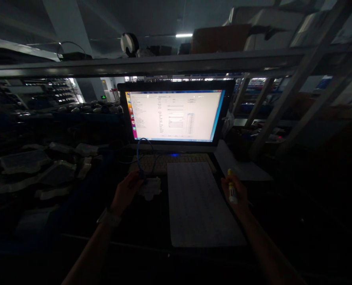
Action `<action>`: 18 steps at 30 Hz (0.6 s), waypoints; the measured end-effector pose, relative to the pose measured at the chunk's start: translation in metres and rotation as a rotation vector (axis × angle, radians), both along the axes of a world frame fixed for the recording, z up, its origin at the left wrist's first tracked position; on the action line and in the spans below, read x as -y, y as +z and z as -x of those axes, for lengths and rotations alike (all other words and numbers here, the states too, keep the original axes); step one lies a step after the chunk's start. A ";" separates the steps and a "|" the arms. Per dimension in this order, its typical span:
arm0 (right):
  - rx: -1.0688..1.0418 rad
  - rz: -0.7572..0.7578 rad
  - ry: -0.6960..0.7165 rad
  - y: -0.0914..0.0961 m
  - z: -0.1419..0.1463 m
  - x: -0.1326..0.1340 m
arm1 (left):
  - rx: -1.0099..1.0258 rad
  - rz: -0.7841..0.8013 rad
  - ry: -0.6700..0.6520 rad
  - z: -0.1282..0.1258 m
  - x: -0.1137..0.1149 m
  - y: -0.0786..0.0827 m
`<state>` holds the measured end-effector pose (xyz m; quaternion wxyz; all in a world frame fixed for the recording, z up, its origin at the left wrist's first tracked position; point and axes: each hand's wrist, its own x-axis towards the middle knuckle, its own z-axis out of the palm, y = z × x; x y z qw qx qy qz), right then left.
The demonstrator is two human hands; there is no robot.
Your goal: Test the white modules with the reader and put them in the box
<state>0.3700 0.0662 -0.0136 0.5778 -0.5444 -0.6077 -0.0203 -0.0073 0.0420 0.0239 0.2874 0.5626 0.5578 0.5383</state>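
Grey metal rack (164,65) spans above us, 9 to 3 o'clock. Blue bin (71,204) of pale devices sits at 8. Lit monitor (176,114) stands at 12, text fields on screen (too blurred for us to read). Below it, keyboard (187,158), partly covered by a printed sheet (199,206) reaching down toward 5. Right hand (241,194) at 4: fingers curl around a marker (231,192), yellow end up. Left hand (128,188), between 7 and 8: fingers bent inward, tips meeting the pale device (152,188) at 7 and the low end of the blue cable (138,154), which loops up before the monitor. Which one they grip, we cannot tell.
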 end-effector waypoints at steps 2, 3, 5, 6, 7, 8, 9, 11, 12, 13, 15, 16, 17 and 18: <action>0.000 -0.016 -0.002 -0.001 0.000 0.000 | 0.012 -0.006 0.000 0.000 0.000 0.000; -0.003 -0.019 0.001 -0.001 -0.001 0.000 | 0.016 -0.010 0.001 -0.001 0.000 0.001; -0.006 -0.016 0.014 -0.002 -0.001 0.000 | 0.014 -0.014 0.000 -0.002 0.000 0.002; -0.007 -0.014 0.018 -0.002 -0.001 0.000 | 0.009 -0.018 0.005 -0.003 0.001 0.002; -0.007 -0.012 0.021 -0.002 -0.001 0.000 | 0.003 -0.023 0.012 -0.003 0.002 0.001; -0.010 -0.010 0.018 -0.002 -0.001 0.000 | -0.004 -0.029 0.021 -0.004 0.003 0.000; -0.018 -0.007 0.010 -0.002 -0.001 0.001 | -0.008 -0.033 0.029 -0.004 0.003 -0.002; -0.046 -0.001 -0.011 0.001 -0.003 0.004 | -0.007 -0.030 0.039 -0.004 0.005 -0.006; -0.066 0.001 -0.020 0.002 -0.004 0.006 | -0.004 -0.025 0.039 -0.004 0.006 -0.009; -0.090 0.002 -0.024 0.004 -0.007 0.009 | 0.000 -0.022 0.037 -0.004 0.006 -0.012; -0.139 0.013 -0.025 0.010 -0.018 0.016 | -0.011 -0.024 0.035 -0.004 0.007 -0.016; -0.153 0.020 -0.031 0.013 -0.026 0.020 | -0.028 -0.032 0.035 -0.004 0.008 -0.017; -0.150 0.021 -0.045 0.016 -0.036 0.024 | -0.054 -0.043 0.036 -0.003 0.008 -0.019; -0.126 0.013 -0.067 0.019 -0.047 0.029 | -0.084 -0.061 0.041 -0.002 0.008 -0.021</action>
